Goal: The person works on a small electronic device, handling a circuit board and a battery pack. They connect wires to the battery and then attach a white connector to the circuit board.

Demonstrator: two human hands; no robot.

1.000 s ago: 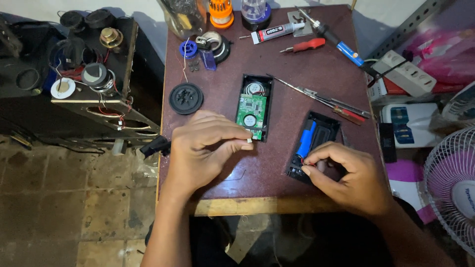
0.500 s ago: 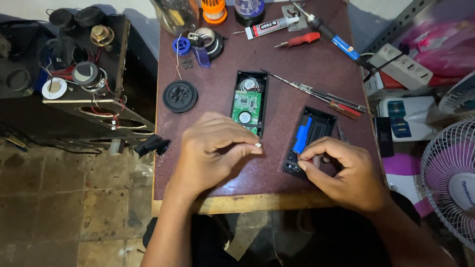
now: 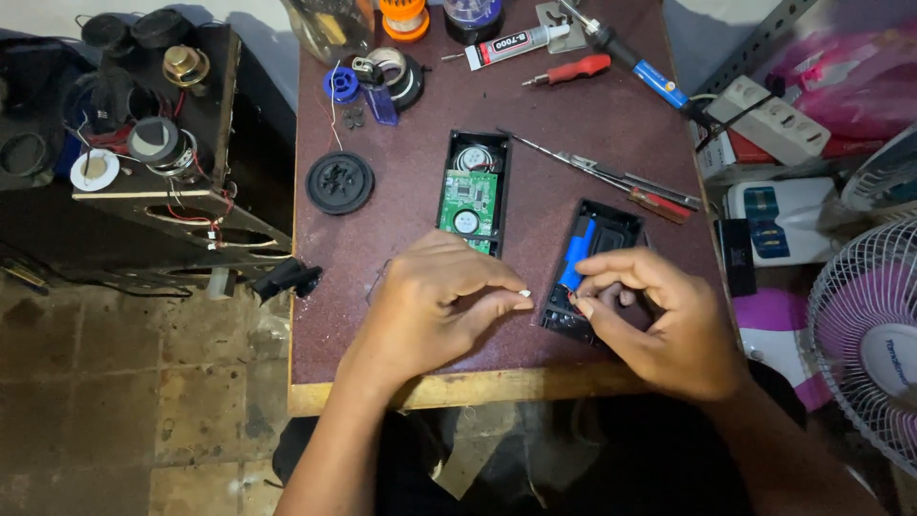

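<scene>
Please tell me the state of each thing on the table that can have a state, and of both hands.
Left hand: fingertips pinched together, resting on the table.
Right hand: fingers working at the battery shell.
Battery shell: open, blue cell inside.
Circuit-board shell: open, green board exposed.
Glue tube: lying flat.
Red screwdriver: lying flat, unused.

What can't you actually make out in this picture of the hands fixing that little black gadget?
- Head view: what the left hand pinches is too small to identify.
- The right hand covers the lower part of the black case half.
- The fan is cut off by the right edge.
- The jars are cut off by the top edge.
</scene>
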